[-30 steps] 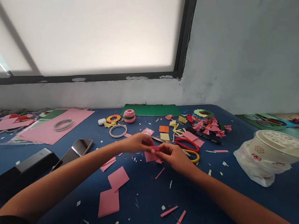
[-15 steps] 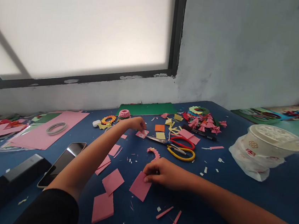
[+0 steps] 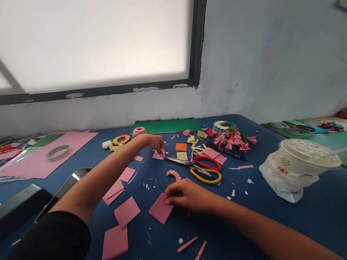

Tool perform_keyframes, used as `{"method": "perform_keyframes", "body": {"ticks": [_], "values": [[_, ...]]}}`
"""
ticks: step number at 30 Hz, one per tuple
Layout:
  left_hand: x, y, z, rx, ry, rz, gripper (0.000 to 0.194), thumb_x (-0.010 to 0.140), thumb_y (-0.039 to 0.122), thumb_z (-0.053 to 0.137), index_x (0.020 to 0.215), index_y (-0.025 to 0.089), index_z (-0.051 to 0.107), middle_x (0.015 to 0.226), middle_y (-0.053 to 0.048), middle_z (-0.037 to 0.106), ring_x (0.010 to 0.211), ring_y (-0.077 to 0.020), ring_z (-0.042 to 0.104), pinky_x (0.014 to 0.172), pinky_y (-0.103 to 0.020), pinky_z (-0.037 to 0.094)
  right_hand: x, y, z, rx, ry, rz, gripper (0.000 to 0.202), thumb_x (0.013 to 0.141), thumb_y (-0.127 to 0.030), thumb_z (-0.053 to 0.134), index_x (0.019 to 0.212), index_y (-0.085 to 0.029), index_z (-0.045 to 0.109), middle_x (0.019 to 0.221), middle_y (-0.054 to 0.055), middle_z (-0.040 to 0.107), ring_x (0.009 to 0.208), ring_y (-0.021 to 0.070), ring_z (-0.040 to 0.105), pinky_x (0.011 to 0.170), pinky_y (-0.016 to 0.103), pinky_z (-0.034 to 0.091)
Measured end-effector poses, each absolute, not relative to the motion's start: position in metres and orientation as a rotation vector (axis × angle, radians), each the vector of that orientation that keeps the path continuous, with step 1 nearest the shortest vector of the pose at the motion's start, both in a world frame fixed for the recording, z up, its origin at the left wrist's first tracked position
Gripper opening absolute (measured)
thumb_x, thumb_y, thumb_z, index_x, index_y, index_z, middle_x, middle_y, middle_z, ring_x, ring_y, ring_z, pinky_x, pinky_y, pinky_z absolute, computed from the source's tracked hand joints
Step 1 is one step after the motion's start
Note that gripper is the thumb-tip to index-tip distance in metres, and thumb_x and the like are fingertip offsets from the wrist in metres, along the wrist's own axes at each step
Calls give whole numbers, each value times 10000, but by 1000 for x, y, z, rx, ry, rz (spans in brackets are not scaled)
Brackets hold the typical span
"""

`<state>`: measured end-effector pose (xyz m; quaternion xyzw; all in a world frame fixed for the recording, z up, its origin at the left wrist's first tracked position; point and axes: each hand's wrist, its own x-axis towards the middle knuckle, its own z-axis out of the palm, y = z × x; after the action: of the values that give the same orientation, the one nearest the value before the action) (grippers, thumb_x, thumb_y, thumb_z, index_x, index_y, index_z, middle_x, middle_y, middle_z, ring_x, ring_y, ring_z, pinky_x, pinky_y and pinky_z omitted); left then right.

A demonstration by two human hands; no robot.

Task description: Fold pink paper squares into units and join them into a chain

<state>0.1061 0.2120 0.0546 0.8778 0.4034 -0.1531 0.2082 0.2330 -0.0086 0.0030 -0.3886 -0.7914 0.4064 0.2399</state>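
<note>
My right hand [image 3: 185,195] pinches the corner of a pink paper square [image 3: 160,209] low over the blue table [image 3: 229,243]. Farther off, my left hand [image 3: 156,143] has its fingertips down at a small pink paper piece [image 3: 159,154]; whether they grip it is too small to tell. The tips of the scissors [image 3: 208,169], with one red and one yellow handle, point at that piece. A curved folded pink strip [image 3: 174,174] lies just beyond my right hand. More pink squares [image 3: 127,212] lie to the left, some overlapping.
A lidded white cup [image 3: 296,170] in a plastic bag stands at right. A phone [image 3: 61,192] and a black box [image 3: 7,216] lie at left, partly behind my left arm. Folded paper pieces [image 3: 233,138], a black marker [image 3: 227,151] and a green sheet [image 3: 166,125] are at the back.
The camera view has turned slightly right, shifting the scene leftward. My left fingers now point more downward at the small pink piece. My right hand still holds the pink square.
</note>
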Motion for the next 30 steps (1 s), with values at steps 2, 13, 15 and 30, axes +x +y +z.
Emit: {"method": "perform_keyframes", "body": {"ticks": [2,13,15,30], "values": [[98,207,65,2442,1149,-279,241,855,322,546,939,102,593,912,-27,604,782,-177,594,671,-311,502,235,-7,2,-1083,-2131,1081,145,799,-218,573,850,-147,689,739,16,650,665,135,568,603,207,414],[45,33,71,1962,1066,539,285,597,359,751,606,157,550,713,-11,582,612,-102,502,511,-207,349,243,-4,8,-1119,-1730,1005,201,791,-303,560,883,-141,635,758,35,631,652,139,563,590,246,435],[45,13,54,1827,1053,644,301,581,319,764,585,151,514,865,-34,613,696,-113,549,576,-214,405,241,-8,9,-1048,-1731,1055,213,790,-334,567,862,-147,641,749,31,625,641,132,548,588,246,429],[42,-25,31,1399,1026,886,244,713,378,681,821,168,620,704,6,645,623,-107,577,573,-205,433,222,-34,16,-986,-1555,1344,351,728,-483,631,772,-135,622,651,6,590,611,117,551,607,248,452]]}}
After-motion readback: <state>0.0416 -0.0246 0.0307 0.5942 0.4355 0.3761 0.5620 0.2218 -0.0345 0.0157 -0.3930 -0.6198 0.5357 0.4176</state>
